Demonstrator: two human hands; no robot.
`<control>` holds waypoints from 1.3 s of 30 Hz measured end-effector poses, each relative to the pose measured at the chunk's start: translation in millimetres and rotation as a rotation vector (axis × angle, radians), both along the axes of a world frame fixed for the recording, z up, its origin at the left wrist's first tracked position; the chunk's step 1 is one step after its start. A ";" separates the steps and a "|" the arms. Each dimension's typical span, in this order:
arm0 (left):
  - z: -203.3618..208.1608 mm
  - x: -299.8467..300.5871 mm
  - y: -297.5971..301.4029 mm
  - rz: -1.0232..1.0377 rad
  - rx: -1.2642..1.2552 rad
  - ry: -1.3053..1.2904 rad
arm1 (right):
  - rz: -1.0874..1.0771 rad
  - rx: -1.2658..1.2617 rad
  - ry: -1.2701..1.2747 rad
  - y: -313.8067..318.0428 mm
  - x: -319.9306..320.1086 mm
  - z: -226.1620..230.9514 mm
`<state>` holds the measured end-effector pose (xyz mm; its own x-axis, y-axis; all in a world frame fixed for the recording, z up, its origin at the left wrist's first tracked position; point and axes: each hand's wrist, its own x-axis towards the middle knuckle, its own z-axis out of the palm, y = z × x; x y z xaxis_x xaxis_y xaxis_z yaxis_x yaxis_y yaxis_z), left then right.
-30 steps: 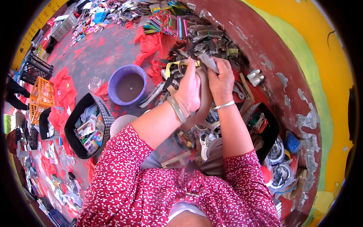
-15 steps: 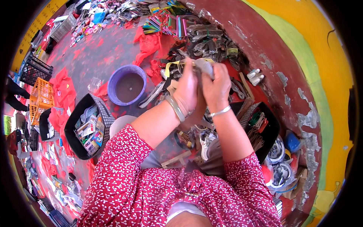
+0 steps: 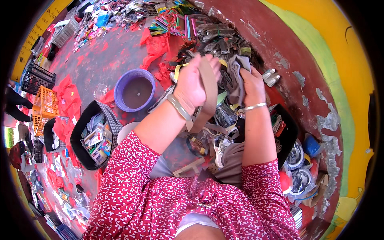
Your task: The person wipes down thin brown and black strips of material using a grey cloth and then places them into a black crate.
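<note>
My left hand [image 3: 193,85] is raised in the middle of the view with a flat brown strap [image 3: 209,86] across its palm. The strap hangs down past my wrist, and the fingertips show behind its upper end. To the right, my right hand [image 3: 254,88] is closed on a bunched grey cloth [image 3: 239,76], pinched between thumb and fingers. Part of the cloth droops below the hand. The two hands are apart. Beneath them lies a jumble of dark straps and plastic-wrapped pieces [image 3: 225,116], partly hidden by my hands.
A purple basin [image 3: 117,94] stands on the left, with a black box of small packages [image 3: 76,138] nearer me. Another black box [image 3: 294,130] is beside my right forearm. Bundled dark goods [image 3: 220,38] lie beyond my hands, against a peeling red wall [image 3: 280,44].
My hands were close together, blurred, around something greyish; now they have separated. The right hand moved right with the grey cloth, and the brown strap shows plainly at the left.
</note>
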<state>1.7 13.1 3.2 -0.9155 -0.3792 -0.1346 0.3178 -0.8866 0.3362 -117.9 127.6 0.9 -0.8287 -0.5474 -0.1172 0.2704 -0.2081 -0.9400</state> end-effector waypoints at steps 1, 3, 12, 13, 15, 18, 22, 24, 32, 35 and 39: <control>3.4 0.8 -9.5 0.021 -0.006 0.064 | 0.136 0.023 -0.119 9.7 -7.2 2.1; 10.5 4.1 -23.1 0.051 -0.001 0.156 | 0.409 0.016 -0.221 25.3 -3.9 8.3; 4.5 4.3 -50.4 0.209 0.065 0.145 | 0.873 0.092 -0.238 11.1 46.4 4.1; 6.3 4.7 -49.6 0.174 0.060 0.088 | 0.845 0.049 -0.259 10.7 47.7 3.1; 9.7 6.0 -42.9 0.097 0.053 -0.022 | 0.712 -0.120 -0.307 10.1 52.3 6.0; 7.6 1.3 -15.0 0.034 -0.156 -0.200 | 0.584 -0.190 -0.372 6.4 48.6 8.5; 3.2 -0.9 -6.8 0.121 -0.159 -0.205 | 0.480 -0.112 -0.324 9.8 36.3 15.1; 2.7 -4.3 -11.2 0.192 -0.046 -0.125 | 0.336 -0.093 -0.179 13.8 30.4 21.7; 6.8 3.7 6.2 -0.075 0.114 -0.012 | 0.024 0.253 1.359 -7.2 73.9 13.3; 4.7 4.5 24.5 -0.059 -0.017 0.023 | -0.148 0.347 1.295 -21.0 54.8 8.3; 10.6 8.3 34.2 -0.112 -0.013 -0.051 | -0.091 0.302 1.012 -19.8 42.6 6.0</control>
